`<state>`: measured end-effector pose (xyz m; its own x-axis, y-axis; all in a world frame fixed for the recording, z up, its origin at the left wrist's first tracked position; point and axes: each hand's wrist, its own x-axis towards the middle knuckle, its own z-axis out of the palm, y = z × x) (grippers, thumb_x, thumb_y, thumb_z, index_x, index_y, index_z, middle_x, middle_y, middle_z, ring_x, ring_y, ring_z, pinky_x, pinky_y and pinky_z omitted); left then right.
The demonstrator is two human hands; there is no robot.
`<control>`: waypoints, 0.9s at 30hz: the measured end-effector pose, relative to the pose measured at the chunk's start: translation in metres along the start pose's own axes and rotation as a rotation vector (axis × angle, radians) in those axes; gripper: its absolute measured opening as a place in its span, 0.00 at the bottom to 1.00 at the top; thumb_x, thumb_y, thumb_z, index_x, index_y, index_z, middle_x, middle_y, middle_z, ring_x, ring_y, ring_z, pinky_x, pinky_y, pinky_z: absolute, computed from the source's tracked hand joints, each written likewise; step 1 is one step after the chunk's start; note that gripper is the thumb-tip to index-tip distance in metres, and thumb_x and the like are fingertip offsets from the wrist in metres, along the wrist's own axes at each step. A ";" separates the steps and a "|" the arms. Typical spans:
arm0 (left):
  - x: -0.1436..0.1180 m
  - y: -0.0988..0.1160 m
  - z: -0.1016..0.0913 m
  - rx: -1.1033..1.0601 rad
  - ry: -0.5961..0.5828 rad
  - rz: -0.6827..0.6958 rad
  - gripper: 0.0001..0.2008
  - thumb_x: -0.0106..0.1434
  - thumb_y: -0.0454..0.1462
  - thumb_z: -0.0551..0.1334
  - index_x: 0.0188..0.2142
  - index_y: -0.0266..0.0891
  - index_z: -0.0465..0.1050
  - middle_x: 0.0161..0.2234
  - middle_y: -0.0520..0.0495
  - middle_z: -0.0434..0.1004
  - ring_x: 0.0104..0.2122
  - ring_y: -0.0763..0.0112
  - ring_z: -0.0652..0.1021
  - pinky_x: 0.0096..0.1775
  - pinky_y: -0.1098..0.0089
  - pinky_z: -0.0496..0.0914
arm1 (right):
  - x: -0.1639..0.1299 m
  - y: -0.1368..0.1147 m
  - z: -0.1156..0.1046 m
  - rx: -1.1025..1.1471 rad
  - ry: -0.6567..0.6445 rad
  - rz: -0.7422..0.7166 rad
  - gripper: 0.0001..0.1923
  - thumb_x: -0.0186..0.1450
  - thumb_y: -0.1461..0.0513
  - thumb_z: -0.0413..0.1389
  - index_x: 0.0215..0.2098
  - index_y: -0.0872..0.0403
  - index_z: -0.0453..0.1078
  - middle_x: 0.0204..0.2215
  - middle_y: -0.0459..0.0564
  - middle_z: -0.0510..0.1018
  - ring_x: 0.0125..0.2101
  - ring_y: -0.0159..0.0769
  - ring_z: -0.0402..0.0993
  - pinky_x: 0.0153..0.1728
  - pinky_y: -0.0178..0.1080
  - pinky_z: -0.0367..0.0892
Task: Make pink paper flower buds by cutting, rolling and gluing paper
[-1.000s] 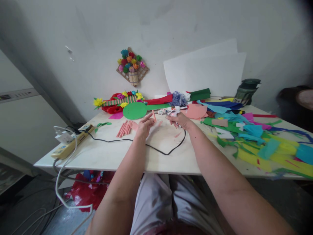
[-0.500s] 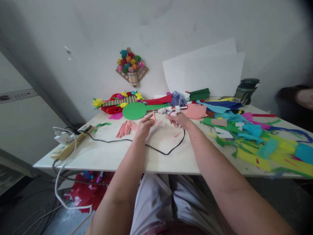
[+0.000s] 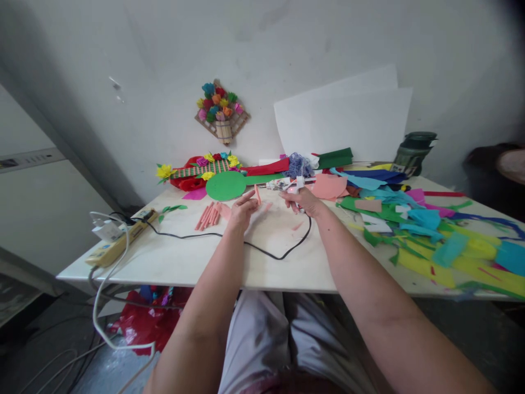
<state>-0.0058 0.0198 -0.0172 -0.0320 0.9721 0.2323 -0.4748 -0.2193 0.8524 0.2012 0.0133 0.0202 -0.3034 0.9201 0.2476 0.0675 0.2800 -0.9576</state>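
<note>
Over the middle of the table, my left hand (image 3: 245, 208) pinches a thin salmon-pink paper roll (image 3: 257, 194), which stands nearly upright from the fingers. To its right, my right hand (image 3: 298, 200) is closed around a white glue gun (image 3: 299, 183) with a black cord (image 3: 279, 257) trailing from it across the table. The two hands are a short gap apart. Several similar pink rolls (image 3: 208, 216) lie in a bunch left of my left hand. A pink paper piece (image 3: 225, 211) lies between that bunch and the hand.
Coloured paper scraps (image 3: 426, 235) cover the table's right side. A green bottle (image 3: 413, 154) stands at the back right. A green paper disc (image 3: 226, 186) and paper-flower craft (image 3: 200, 171) lie at the back left. A power strip (image 3: 118, 241) sits on the left edge.
Almost nothing differs. The pink roll and my left hand have shifted very slightly; my right hand still holds the glue gun in about the same place.
</note>
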 end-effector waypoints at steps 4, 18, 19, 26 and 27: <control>0.002 -0.001 -0.002 0.006 0.009 0.013 0.28 0.40 0.32 0.66 0.45 0.34 0.74 0.20 0.53 0.73 0.23 0.75 0.72 0.41 0.61 0.68 | 0.000 0.001 0.000 0.006 -0.070 -0.001 0.18 0.50 0.52 0.62 0.19 0.57 0.65 0.14 0.44 0.71 0.07 0.23 0.56 0.08 0.30 0.53; 0.002 0.000 -0.002 0.017 0.049 0.004 0.26 0.39 0.32 0.66 0.42 0.33 0.75 0.22 0.51 0.75 0.23 0.75 0.73 0.36 0.66 0.69 | 0.004 0.008 0.000 -0.039 -0.109 0.011 0.17 0.50 0.53 0.63 0.20 0.57 0.65 0.13 0.43 0.70 0.08 0.23 0.56 0.07 0.30 0.53; 0.002 0.000 -0.002 0.016 0.052 0.004 0.26 0.39 0.32 0.66 0.42 0.34 0.75 0.22 0.52 0.75 0.23 0.75 0.73 0.36 0.66 0.69 | 0.005 0.008 0.000 -0.041 -0.112 0.014 0.17 0.50 0.52 0.63 0.21 0.57 0.65 0.13 0.43 0.70 0.08 0.23 0.56 0.07 0.30 0.54; 0.003 0.000 -0.003 0.010 0.073 0.006 0.26 0.39 0.32 0.66 0.43 0.34 0.75 0.22 0.52 0.75 0.23 0.76 0.73 0.37 0.66 0.69 | 0.005 0.010 -0.001 -0.069 -0.111 0.019 0.18 0.50 0.52 0.63 0.22 0.57 0.65 0.14 0.43 0.70 0.08 0.23 0.57 0.08 0.30 0.53; 0.003 0.000 -0.002 0.011 0.080 0.006 0.26 0.39 0.32 0.66 0.43 0.34 0.74 0.23 0.51 0.75 0.23 0.76 0.72 0.37 0.66 0.69 | 0.005 0.010 -0.002 -0.072 -0.114 0.017 0.18 0.50 0.52 0.63 0.22 0.57 0.65 0.14 0.43 0.70 0.08 0.23 0.57 0.08 0.30 0.53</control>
<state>-0.0080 0.0228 -0.0177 -0.1052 0.9742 0.1998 -0.4647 -0.2258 0.8562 0.2017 0.0214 0.0124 -0.4070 0.8891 0.2095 0.1403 0.2875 -0.9474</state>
